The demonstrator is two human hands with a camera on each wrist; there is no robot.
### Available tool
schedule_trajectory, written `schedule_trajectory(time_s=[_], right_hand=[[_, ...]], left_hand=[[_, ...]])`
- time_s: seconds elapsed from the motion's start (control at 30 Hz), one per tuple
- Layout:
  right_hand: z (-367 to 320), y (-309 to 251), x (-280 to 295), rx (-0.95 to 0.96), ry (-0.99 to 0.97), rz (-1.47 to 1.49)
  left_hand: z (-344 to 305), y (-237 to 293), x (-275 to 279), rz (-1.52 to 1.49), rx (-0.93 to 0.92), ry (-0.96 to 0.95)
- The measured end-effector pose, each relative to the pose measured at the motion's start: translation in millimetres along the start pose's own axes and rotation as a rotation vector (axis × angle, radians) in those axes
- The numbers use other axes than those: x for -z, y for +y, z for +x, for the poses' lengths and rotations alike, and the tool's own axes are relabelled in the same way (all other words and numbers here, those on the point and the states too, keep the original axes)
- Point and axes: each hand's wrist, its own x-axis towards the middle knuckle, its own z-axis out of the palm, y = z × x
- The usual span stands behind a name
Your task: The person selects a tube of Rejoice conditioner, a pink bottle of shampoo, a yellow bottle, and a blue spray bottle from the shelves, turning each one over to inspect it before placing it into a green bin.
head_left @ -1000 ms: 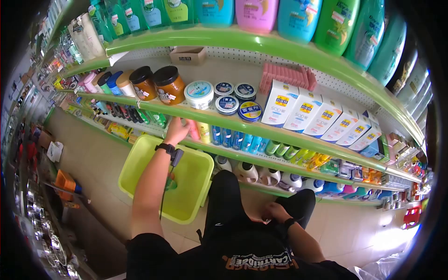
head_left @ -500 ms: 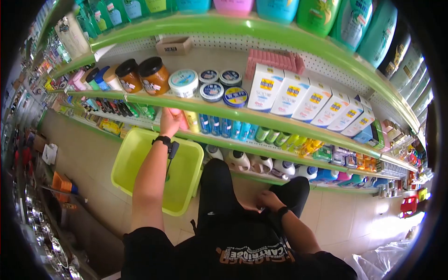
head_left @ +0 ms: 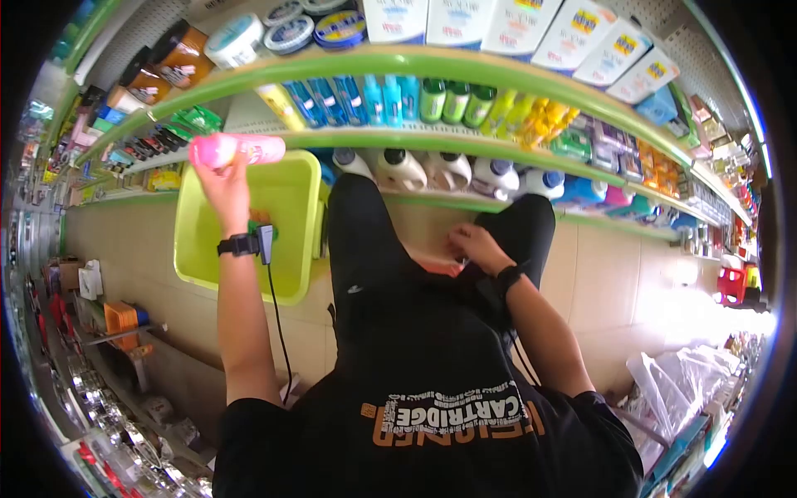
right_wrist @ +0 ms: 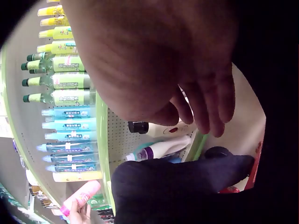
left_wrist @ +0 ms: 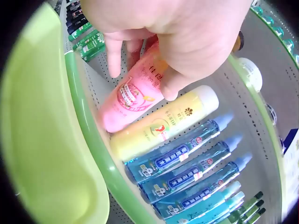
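Note:
My left hand (head_left: pixel 222 195) grips a pink bottle (head_left: pixel 261 149) by its cap end and holds it sideways in front of the shelf, at the far rim of a yellow-green tub (head_left: pixel 189 249). In the left wrist view, thumb and fingers wrap the top of that bottle, whose pink label faces the camera. A yellow bottle (left_wrist: pixel 163 123) with a white cap stands beside it on the shelf. My right hand (head_left: pixel 481 247) hangs over my lap near the knee, its fingers loosely bent and holding nothing. In the right wrist view those fingers point downward.
Blue spray bottles (left_wrist: pixel 177 154) stand in a row past the yellow one. White jugs (head_left: pixel 403 170) line the bottom shelf behind my knees. White boxes (head_left: pixel 523 29) and round tins fill the shelf above. A small green and orange item (head_left: pixel 266 235) lies in the tub.
My left hand has drawn the pink bottle out from the shelf row, leftward and over the tub's edge, tilting it sideways. The head view has tipped downward. My right hand stays over my lap.

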Motion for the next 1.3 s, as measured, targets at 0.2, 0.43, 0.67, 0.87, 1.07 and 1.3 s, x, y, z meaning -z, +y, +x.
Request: schedule_trajectory(time_s=[0.2, 0.43, 0.67, 0.87, 1.07, 1.3], right_hand=[[-40.7, -68.4, -14.0, 0.095, -0.069, 0.047], [-77.7, -146.9, -50.5, 0.432, -0.339, -0.167], [-95.9, -145.5, -44.2, 0.28, -0.235, 0.092], [-105.8, -128.3, -23.2, 0.371, -0.21, 0.689], [-108.6, -132.6, -11.6, 0.481, -0.171, 0.557], [-105.9, -143.1, -6.5, 0.523, -0.121, 0.549]], left_hand=[[-96.5, 65.6, -4.2, -0.086, 0.412, -0.278], [-182.3, 95.8, -80.4, -0.158, 0.592, -0.636], [-170.3, 115.8, -99.6, -0.274, 0.633, -0.872], [-191.3, 107.6, -96.2, -0.564, 1.09, -1.194], [-181.0, 140.6, -105.8, -0.6, 0.98, -1.294], [-187.5, 142.9, -90.2, -0.318, 0.643, -1.124]])
